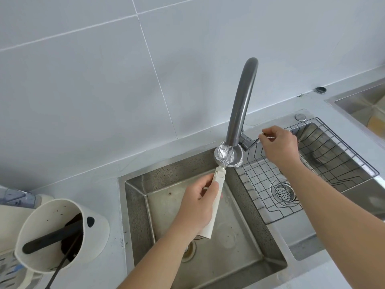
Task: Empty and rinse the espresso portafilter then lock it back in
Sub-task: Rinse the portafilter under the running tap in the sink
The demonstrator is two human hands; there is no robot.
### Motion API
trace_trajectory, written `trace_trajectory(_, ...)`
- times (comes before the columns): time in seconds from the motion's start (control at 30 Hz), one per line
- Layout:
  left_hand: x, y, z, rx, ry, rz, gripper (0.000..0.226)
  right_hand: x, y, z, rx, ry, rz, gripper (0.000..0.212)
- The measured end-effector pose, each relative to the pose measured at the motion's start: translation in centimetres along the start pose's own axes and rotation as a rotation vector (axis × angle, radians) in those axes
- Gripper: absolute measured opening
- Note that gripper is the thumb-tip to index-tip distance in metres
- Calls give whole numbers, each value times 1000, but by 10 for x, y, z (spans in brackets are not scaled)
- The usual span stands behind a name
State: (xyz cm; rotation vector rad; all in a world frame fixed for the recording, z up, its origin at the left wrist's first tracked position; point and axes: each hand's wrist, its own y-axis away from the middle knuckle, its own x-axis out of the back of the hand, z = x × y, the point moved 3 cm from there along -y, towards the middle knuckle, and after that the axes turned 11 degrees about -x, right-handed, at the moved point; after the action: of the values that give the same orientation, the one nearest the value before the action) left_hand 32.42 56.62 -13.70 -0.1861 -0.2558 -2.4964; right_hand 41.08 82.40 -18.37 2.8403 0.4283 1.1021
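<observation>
A: While water runs, left hand is wrapped round the cream handle of the portafilter, fingers and thumb curled on it. Agree?

B: Yes. Handle runs up and away from that hand to the metal basket, which sits right under the faucet spout, open side up. Stream lands in the basket.

A: Right hand?

B: Off to the right, pinching the thin faucet lever between fingertips. Fingers together on it, I think; the lever is so thin that the contact is hard to read.

A: Where's everything over?

B: Portafilter is held above the left basin of the sink. Wire rack sits across the right basin, drain strainer visible through it. Knock box with dark grounds on the counter at far left.

A: Stage?

B: My read: emptying done, rinse in progress, lock-in not started. No espresso machine clearly in view.

A: Key relation for the next move?

B: Long axis of the portafilter points from the left palm toward the spout, basket at the far end. Only the left hand has it; the right is nearer the lever. So the right likely shuts off water, and the left tips the basket to drain.
</observation>
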Motion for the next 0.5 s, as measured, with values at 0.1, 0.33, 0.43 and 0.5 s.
trace_trajectory(0.1, -6, -1, -3, 30, 53, -9, 42, 0, 0, 0, 2, 0, -2, 24)
trace_trajectory(0.33, -13, 2, -9, 132, 56, -61, 22, -1, 0, 1, 3, -2, 5, 24)
trace_trajectory(0.43, -15, 3, -9, 190, 64, -85, 24, -1, 0, 2, -2, -9, 6, 25)
trace_trajectory(0.5, -15, 4, -10, 236, 78, -105, 24, 0, 0, 1, -2, -9, 7, 24)
